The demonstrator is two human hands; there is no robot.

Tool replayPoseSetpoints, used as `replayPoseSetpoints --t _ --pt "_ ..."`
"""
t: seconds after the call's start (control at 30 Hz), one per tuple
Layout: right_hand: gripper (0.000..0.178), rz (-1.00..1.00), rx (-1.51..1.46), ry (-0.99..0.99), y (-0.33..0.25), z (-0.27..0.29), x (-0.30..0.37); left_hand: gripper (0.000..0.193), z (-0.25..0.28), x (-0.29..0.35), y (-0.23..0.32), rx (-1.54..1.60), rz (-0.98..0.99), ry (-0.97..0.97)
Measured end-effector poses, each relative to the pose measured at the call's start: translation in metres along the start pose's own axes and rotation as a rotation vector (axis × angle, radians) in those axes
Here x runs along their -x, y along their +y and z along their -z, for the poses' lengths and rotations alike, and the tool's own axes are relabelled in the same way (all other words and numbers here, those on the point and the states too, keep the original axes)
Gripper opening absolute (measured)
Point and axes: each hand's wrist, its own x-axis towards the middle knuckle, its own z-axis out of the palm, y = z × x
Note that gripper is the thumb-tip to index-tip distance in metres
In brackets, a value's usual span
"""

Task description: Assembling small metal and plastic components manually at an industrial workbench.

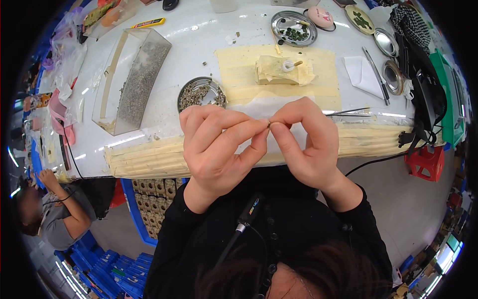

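Note:
My left hand and my right hand meet in front of my chest, above the near edge of a white table. Their thumbs and forefingers pinch one tiny dark piece between them; most of it is hidden by the fingertips. Just beyond my left hand stands a round metal dish of small grey-brown bits. Behind my hands lies a yellowish mat with a lump of crumpled tape or paper and a small white ring on it.
A clear rectangular tray of grey grains lies at the left. Metal dishes, lids, tweezers, white paper and a black device with a cable sit at the back and right. Another person sits at lower left beside blue crates.

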Motion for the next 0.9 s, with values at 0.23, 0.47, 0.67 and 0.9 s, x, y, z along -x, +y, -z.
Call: replayPoseSetpoints --t 0.23,0.47,0.67,0.9 --pt "0.006 -0.593 -0.887 -0.194 -0.003 0.006 -0.001 0.028 0.000 0.005 -0.012 0.442 0.173 -0.070" --pt "0.007 -0.005 -0.055 -0.057 0.000 0.003 0.002 0.027 0.002 0.002 0.001 -0.055 -0.042 0.000" --pt "0.012 -0.646 -0.993 -0.300 0.000 0.008 0.001 0.027 -0.001 0.008 -0.014 0.477 0.152 -0.074" --pt "0.011 -0.178 -0.283 -0.048 -0.001 0.000 0.007 0.025 0.006 0.002 0.006 -0.145 -0.073 -0.024"
